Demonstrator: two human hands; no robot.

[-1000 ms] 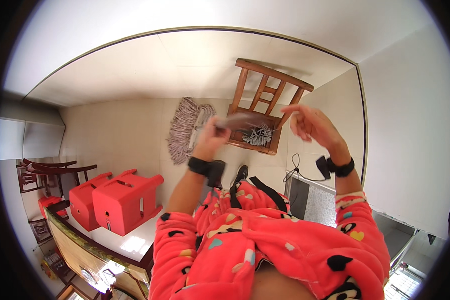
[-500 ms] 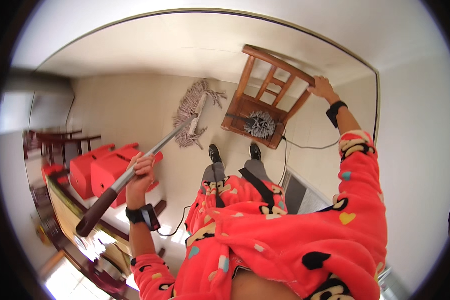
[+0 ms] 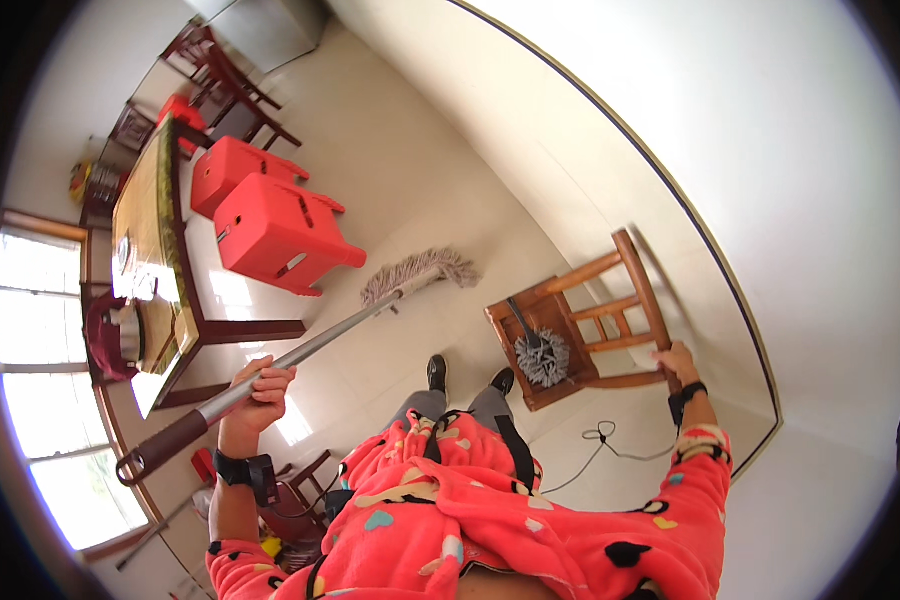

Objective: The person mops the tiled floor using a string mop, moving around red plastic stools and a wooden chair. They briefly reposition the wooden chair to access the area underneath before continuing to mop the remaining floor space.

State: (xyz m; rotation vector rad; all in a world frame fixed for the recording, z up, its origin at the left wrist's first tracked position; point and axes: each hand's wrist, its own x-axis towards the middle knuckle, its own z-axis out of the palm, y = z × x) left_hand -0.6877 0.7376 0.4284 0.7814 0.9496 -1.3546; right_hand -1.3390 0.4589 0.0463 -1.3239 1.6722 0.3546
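My left hand (image 3: 257, 393) is closed around the grey metal pole of a flat mop (image 3: 345, 326). Its dark brown grip points down and to the left past my wrist. The shaggy grey-beige mop head (image 3: 418, 275) lies on the floor ahead of my feet. On the right, my right hand (image 3: 678, 366) is wrapped round the top rail of a brown wooden chair (image 3: 642, 300). A small grey duster with a dark handle (image 3: 543, 357) rests on the chair's seat.
Red plastic stools (image 3: 285, 230) stand at the left beside a table with a shiny top (image 3: 155, 215). Dark wooden chairs (image 3: 235, 90) are farther back. A white wall (image 3: 610, 170) runs along the right. A thin black cable (image 3: 598, 450) hangs from my right wrist.
My view has turned toward the left, bringing the table and window further in. The chair has swung round and stands nearer the wall's right side, still in my right hand's grip.
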